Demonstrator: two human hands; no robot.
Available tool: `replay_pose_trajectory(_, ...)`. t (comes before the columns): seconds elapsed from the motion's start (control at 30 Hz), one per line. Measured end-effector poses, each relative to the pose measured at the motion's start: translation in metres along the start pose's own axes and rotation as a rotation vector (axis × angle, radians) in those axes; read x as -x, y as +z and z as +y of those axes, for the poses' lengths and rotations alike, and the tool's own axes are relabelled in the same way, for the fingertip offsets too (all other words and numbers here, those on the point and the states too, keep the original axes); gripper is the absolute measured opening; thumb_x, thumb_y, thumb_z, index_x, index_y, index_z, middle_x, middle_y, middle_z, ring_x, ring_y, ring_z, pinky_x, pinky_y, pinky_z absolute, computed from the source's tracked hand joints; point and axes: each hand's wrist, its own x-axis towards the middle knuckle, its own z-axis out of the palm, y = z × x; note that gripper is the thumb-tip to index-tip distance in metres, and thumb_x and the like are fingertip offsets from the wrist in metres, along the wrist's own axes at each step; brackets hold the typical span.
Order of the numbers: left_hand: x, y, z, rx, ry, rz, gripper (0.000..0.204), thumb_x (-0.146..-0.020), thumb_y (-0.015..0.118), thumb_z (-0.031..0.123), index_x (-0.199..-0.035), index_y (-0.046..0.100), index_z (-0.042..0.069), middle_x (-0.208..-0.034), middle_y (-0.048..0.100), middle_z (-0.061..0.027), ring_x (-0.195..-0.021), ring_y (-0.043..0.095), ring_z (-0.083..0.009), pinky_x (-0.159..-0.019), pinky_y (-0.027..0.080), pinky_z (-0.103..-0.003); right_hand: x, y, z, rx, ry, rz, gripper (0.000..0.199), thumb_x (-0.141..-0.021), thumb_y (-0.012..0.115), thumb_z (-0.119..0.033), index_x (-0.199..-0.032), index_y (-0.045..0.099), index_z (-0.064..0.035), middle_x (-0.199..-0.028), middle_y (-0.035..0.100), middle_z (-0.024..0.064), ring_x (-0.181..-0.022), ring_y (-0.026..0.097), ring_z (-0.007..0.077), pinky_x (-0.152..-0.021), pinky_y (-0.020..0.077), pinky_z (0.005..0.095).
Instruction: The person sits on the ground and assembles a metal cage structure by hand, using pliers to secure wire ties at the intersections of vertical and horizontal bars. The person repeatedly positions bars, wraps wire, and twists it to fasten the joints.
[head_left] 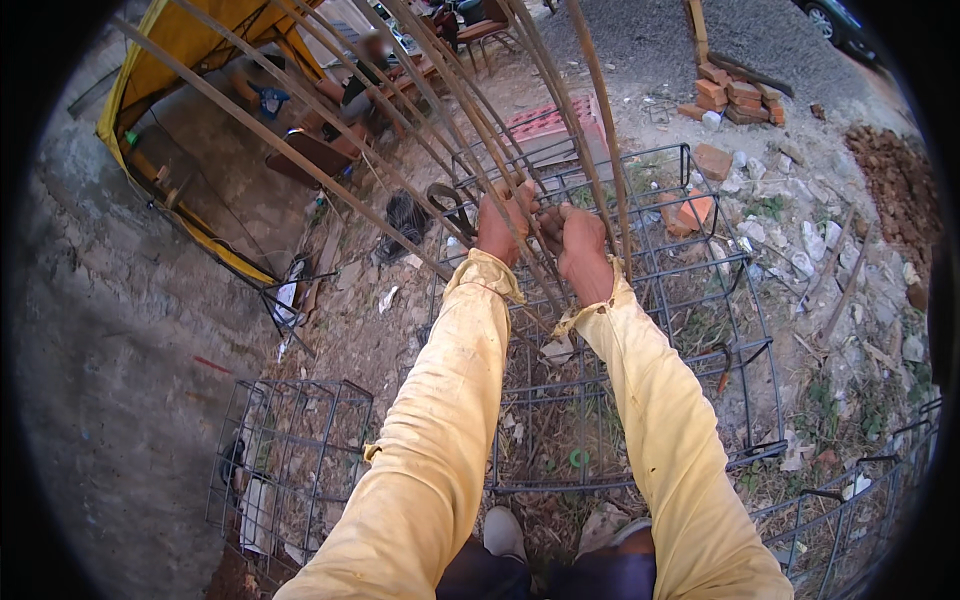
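1. From my remote seat I'm looking at an outdoor building site.
2. Rebar cages [690,270] stand on rough ground [350,275] strewn with rubble [812,240].
3. Farther off I make out stacked orange bricks [742,98], grey gravel [650,50] and heaped brown soil [890,185].
4. A yellow canopy [128,95] shelters a seated person [357,100]; a car [835,22] shows upper right.

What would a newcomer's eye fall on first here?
Probably the long, thin, rust-brown rods fanning toward the top, with the bare left hand and bare right hand close among them. Next, the yellow fabric sleeves rising from the lower edge, over a dark metal-bar cage. Then the yellow fabric canopy at upper left.
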Motion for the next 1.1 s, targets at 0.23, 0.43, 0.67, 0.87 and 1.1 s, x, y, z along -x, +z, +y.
replay_pose_trajectory(0.23,-0.028,-0.007,-0.030,-0.222,0.149,-0.077,0.027,-0.096,0.063,0.020,-0.116,0.067,0.002,-0.075,0.061,-0.0028,-0.068,0.057,-0.0123,-0.063,0.048,-0.032,-0.033,-0.020,-0.002,-0.178,0.371,-0.161,0.013,-0.097,0.052,-0.013,-0.100,0.060,-0.0027,-0.080,0.064,0.0052,-0.072,0.066,0.0186,-0.075,0.0589,0.0432)
replay_pose_trajectory(0.43,-0.012,-0.011,-0.019,-0.287,0.092,-0.100,0.028,-0.096,0.062,0.019,-0.116,0.066,0.001,-0.074,0.060,-0.0038,-0.063,0.056,-0.0130,-0.055,0.046,-0.033,-0.018,-0.033,0.005,0.424,0.100,-0.113,0.021,-0.093,0.064,-0.024,-0.099,0.066,-0.0039,-0.079,0.065,0.0027,-0.065,0.060,0.0186,-0.071,0.0506,0.0354)
replay_pose_trajectory(0.67,-0.022,-0.023,-0.022,-0.397,0.200,-0.099,0.033,-0.095,0.066,0.021,-0.121,0.063,0.000,-0.089,0.066,-0.0020,-0.065,0.057,-0.0112,-0.056,0.047,-0.029,-0.002,-0.031,0.013,0.928,-0.380,-0.194,0.032,-0.092,0.064,-0.028,-0.097,0.073,0.0024,-0.078,0.069,0.0155,-0.074,0.064,0.0293,-0.069,0.0461,0.0409)
replay_pose_trajectory(0.87,-0.034,-0.010,-0.032,-0.292,0.139,-0.185,0.030,-0.096,0.065,0.026,-0.114,0.065,0.002,-0.089,0.065,-0.0025,-0.070,0.059,-0.0122,-0.062,0.049,-0.032,0.057,-0.066,0.009,0.991,-0.592,-0.141,0.036,-0.095,0.055,-0.030,-0.111,0.069,-0.0009,-0.101,0.069,0.0258,-0.097,0.064,0.0439,-0.087,0.0487,0.0507)
replay_pose_trajectory(1.1,-0.028,-0.007,-0.031,-0.151,0.011,-0.164,0.028,-0.098,0.065,0.021,-0.120,0.062,0.004,-0.102,0.068,-0.0051,-0.053,0.057,-0.0104,-0.049,0.049,-0.027,0.143,-0.128,-0.049,1.250,-0.341,-0.343,0.039,-0.094,0.058,-0.033,-0.109,0.069,0.0003,-0.088,0.069,0.0223,-0.086,0.066,0.0395,-0.079,0.0497,0.0462)
